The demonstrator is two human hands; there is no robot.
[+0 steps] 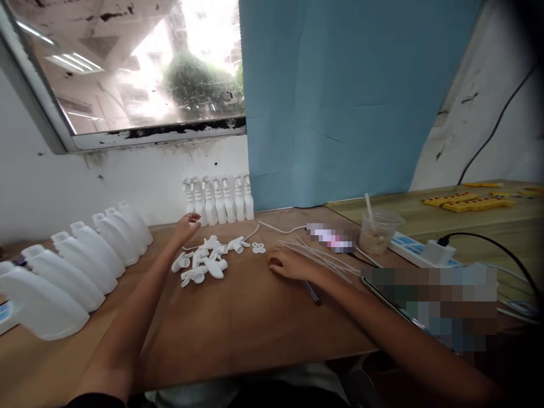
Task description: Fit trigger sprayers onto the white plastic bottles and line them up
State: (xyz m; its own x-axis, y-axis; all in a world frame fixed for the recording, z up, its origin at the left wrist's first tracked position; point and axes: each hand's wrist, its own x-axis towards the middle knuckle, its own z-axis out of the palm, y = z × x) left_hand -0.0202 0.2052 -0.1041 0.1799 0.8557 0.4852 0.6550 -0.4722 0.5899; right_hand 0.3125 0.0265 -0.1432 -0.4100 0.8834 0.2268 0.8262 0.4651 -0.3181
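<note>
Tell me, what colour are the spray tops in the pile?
The spray tops are white, shown in the head view.

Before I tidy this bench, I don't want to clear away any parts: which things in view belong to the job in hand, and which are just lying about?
Likely part of the job:
open-necked bottles
loose spray heads
white rings
thin white tubes
sprayer-topped bottles

Probably just lying about:
plastic cup
power strip
yellow pieces

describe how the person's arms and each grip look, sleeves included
The left grip and right grip are ungloved human hands. The left forearm and right forearm are uncovered, with no watch visible. A black sleeve edge shows on the left; the right upper arm is lost in shadow.
</note>
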